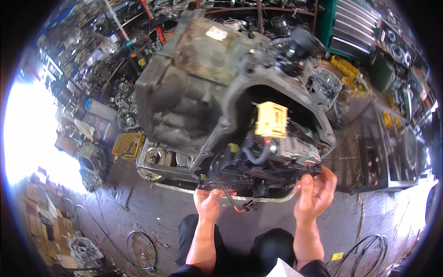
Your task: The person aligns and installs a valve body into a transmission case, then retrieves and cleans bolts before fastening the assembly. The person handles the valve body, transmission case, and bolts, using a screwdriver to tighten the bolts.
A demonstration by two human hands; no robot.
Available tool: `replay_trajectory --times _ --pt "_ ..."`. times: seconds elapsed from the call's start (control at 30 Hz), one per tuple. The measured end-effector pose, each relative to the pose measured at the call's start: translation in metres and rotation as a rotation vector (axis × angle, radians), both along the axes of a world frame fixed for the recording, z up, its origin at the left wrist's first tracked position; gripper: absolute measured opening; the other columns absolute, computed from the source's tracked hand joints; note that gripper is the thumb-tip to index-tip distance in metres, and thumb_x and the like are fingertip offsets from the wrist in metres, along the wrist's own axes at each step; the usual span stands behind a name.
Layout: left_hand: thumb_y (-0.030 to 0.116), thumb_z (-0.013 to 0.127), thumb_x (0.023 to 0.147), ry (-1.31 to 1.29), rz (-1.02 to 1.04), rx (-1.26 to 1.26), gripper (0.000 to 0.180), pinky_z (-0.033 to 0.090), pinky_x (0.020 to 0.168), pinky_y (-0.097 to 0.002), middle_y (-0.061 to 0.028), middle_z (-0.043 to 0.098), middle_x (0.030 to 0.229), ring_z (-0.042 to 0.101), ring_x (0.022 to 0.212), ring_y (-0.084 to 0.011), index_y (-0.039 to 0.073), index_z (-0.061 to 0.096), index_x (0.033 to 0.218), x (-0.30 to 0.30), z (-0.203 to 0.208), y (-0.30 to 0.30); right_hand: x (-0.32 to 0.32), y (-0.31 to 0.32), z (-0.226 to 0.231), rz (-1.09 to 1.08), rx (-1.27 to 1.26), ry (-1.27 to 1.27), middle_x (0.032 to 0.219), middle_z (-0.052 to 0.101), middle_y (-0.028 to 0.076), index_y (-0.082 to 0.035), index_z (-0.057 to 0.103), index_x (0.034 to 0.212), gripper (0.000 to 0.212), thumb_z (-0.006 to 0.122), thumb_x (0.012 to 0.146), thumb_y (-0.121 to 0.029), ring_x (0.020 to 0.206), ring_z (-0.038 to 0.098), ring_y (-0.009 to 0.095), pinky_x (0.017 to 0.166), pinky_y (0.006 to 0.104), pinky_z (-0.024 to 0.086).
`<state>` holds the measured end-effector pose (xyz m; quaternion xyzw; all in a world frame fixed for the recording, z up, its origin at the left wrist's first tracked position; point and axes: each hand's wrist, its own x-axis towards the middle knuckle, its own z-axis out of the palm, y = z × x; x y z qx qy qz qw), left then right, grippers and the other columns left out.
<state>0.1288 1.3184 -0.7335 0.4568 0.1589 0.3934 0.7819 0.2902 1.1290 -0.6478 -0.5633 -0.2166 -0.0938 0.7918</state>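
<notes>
A large grey cast-metal gearbox housing [180, 97] rests in front of me, its wide opening facing me. At the mouth of that opening is a transmission valve body [295, 150], part grey metal and part black plastic. A cream-yellow connector [272, 119] stands up from it. My left hand [207, 203] grips its lower left edge, thumb on top. My right hand [316, 191] is closed round its right end. From the left side a corrugated wire sleeve [217, 177] hangs down to a small black plug [248, 206] with an orange wire. The unit's far side is hidden inside the housing.
A metal stand frame [184, 188] runs under the housing, with a round metal part [157, 159] at its left. Hoses [140, 249] lie coiled on the floor. A dark mesh cage [383, 147] stands right, a green tool cabinet [348, 27] behind, and parts-filled shelves [87, 60] left.
</notes>
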Motion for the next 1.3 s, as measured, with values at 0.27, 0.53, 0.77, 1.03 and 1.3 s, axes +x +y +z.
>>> replay_trajectory --times 0.27,0.53,0.77,1.03,1.3 --pt "-0.012 0.069 0.089 -0.079 -0.027 -0.135 0.044 0.068 0.078 -0.0526 -0.029 0.073 0.106 0.077 0.089 -0.0382 -0.014 0.054 0.13 0.001 -0.004 -0.001 -0.015 -0.003 0.048 -0.353 -0.464 -0.607 0.134 0.054 0.02 0.004 0.049 0.143 0.072 0.086 0.084 -0.016 0.125 0.051 0.029 0.105 0.0417 0.043" --pt "-0.015 0.071 0.085 -0.061 0.023 -0.158 0.048 0.068 0.079 -0.0443 -0.0253 0.075 0.099 0.078 0.082 -0.0331 -0.015 0.052 0.129 0.006 0.001 -0.003 -0.017 0.031 0.079 -0.395 -0.805 -0.932 0.143 0.053 0.023 0.004 0.051 0.147 0.093 0.092 0.078 -0.043 0.133 0.045 0.046 0.111 0.0577 0.038" --pt "-0.014 0.072 0.085 -0.068 0.041 -0.136 0.045 0.067 0.076 -0.0404 -0.0227 0.075 0.096 0.078 0.079 -0.0299 -0.016 0.053 0.126 0.006 0.002 -0.005 -0.016 0.032 0.11 -0.246 -0.561 -0.842 0.134 0.059 0.025 0.008 0.05 0.146 0.084 0.09 0.082 -0.029 0.122 0.057 0.037 0.105 0.0481 0.046" --pt "-0.013 0.072 0.086 -0.051 0.059 -0.103 0.043 0.067 0.072 -0.0381 -0.0221 0.075 0.093 0.078 0.076 -0.0281 -0.016 0.055 0.125 0.007 0.004 -0.003 -0.018 0.049 0.164 -0.125 -0.644 -0.913 0.129 0.068 0.021 0.005 0.062 0.135 0.055 0.081 0.084 -0.002 0.098 0.068 0.029 0.084 0.0344 0.056" --pt "-0.012 0.072 0.086 -0.041 0.071 -0.101 0.044 0.067 0.072 -0.0381 -0.0228 0.076 0.089 0.078 0.074 -0.0289 -0.017 0.054 0.125 0.009 0.003 -0.004 -0.019 0.029 0.181 -0.246 -0.776 -0.872 0.111 0.068 0.018 0.001 0.069 0.114 0.041 0.081 0.076 0.007 0.094 0.068 0.029 0.083 0.0342 0.057"
